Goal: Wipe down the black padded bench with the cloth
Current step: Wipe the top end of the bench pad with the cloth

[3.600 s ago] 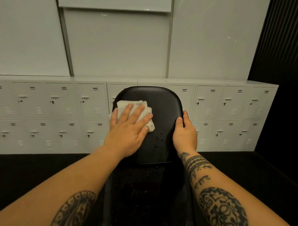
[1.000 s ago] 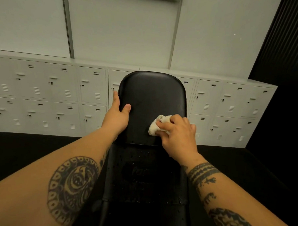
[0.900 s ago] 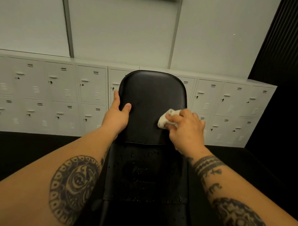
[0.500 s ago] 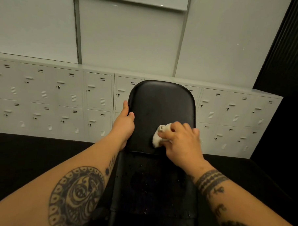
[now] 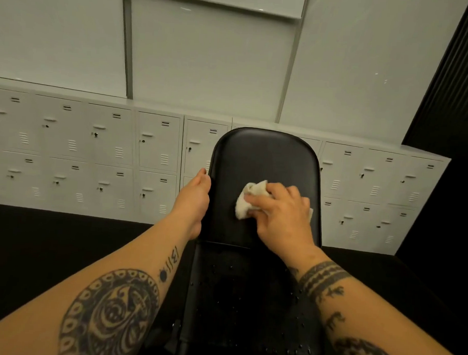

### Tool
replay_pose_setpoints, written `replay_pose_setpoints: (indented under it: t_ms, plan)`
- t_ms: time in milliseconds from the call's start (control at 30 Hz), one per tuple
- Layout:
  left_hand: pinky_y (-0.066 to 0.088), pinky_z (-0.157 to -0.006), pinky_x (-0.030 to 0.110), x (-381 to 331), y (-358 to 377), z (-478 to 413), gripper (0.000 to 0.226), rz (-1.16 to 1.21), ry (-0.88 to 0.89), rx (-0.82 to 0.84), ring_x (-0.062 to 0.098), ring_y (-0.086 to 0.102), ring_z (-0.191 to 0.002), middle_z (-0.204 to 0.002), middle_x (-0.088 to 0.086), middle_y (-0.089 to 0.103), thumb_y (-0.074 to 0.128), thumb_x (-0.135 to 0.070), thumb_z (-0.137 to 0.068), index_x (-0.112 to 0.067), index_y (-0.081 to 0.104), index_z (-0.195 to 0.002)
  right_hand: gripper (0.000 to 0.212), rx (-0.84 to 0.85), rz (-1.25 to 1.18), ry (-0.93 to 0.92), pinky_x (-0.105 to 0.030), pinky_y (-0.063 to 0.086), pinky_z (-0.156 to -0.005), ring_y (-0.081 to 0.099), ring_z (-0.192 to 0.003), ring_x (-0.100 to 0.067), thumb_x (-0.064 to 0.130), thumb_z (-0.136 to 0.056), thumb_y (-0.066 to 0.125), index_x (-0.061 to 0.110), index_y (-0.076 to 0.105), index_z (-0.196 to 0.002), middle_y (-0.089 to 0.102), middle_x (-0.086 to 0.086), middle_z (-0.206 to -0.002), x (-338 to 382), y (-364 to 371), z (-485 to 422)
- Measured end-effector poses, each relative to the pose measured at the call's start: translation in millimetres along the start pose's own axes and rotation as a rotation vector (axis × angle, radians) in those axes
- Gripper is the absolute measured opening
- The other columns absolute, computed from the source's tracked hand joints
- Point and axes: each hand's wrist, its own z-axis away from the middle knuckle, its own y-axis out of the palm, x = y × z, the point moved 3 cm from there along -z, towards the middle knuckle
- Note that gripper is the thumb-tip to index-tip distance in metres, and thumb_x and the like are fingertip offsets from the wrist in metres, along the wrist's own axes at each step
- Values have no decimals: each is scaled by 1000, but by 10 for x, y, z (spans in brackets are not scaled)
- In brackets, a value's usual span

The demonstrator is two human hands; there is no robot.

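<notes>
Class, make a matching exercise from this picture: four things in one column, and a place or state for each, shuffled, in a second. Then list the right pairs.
1 left hand
2 right hand
3 cloth
4 near pad

A dotted with droplets
B bunched on the far pad
C grips the cloth
D holds the far pad's left edge

Pairs: 1-D, 2-C, 3-B, 4-A

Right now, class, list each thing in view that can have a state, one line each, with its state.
cloth: bunched up, pressed on the upper pad.
right hand: grips the cloth.
left hand: grips the upper pad's left edge.
upper pad: no droplets showing.
lower pad: dotted with droplets.
lockers: doors shut.
</notes>
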Motion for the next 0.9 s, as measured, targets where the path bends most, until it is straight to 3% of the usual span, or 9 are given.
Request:
replay_pose_setpoints:
  t_ms: [67,133,233,400,500,667,800,900]
  plan:
    - [52,-104,46,31,-12,-27,42,10,-6,14,19,58,-123,-144,-5,57,39,-41,-109,-39,46,-151,31,-49,-21,152,-40,31,-82,47,-103,-31,31,-86,71,45,70,-113,57,4,-118,-103,-31,-168]
    - [57,-93,41,26,-18,-41,40,-6,0,29,16,61,-116,-138,-4,62,40,-38,-110,-37,48,-149,27,-51,-59,246,-39,29,-88,42,-107,-30,36,-91,65,43,69,-117,54,2,-124,-60,-24,-394]
    - [58,-74,34,-31,-37,-43,38,-72,30,23,17,65,-110,-129,-3,67,40,-35,-110,-37,53,-146,27,-13,-86,199,-38,28,-92,40,-109,-28,39,-94,62,42,67,-120,51,3,-126,164,7,-575]
    - [57,-91,47,4,-76,-8,34,-81,-8,45,22,65,-113,-126,-8,68,41,-45,-108,-48,56,-138,30,63,-146,-33,-42,36,-88,44,-101,-27,40,-87,69,44,70,-116,55,6,-116,337,69,-136]
    - [55,-83,45,110,-129,22,34,-82,-54,72,24,65,-109,-125,-11,68,37,-46,-108,-54,57,-134,29,94,-162,-30,-42,38,-86,46,-100,-26,39,-84,71,44,71,-113,56,7,-113,277,85,152]
    - [50,-73,41,170,-203,69,40,-88,-70,113,23,61,-106,-136,-7,62,40,-36,-110,-52,46,-146,29,137,-119,92,-40,33,-86,46,-105,-23,46,-86,67,45,69,-115,46,10,-104,455,51,-26]
    - [52,-56,34,97,-217,66,41,-87,-110,118,22,63,-88,-128,-6,66,41,-33,-110,-51,46,-147,26,333,-1,-165,-39,29,-88,41,-107,-21,39,-88,64,48,68,-112,41,11,-106,668,-35,-189]
    - [54,-63,40,88,-228,45,40,-74,-121,114,24,62,-90,-127,-3,65,44,-34,-108,-50,50,-144,26,420,91,-349,-41,31,-94,40,-109,-20,38,-88,64,46,67,-114,45,7,-116,744,-103,-184]
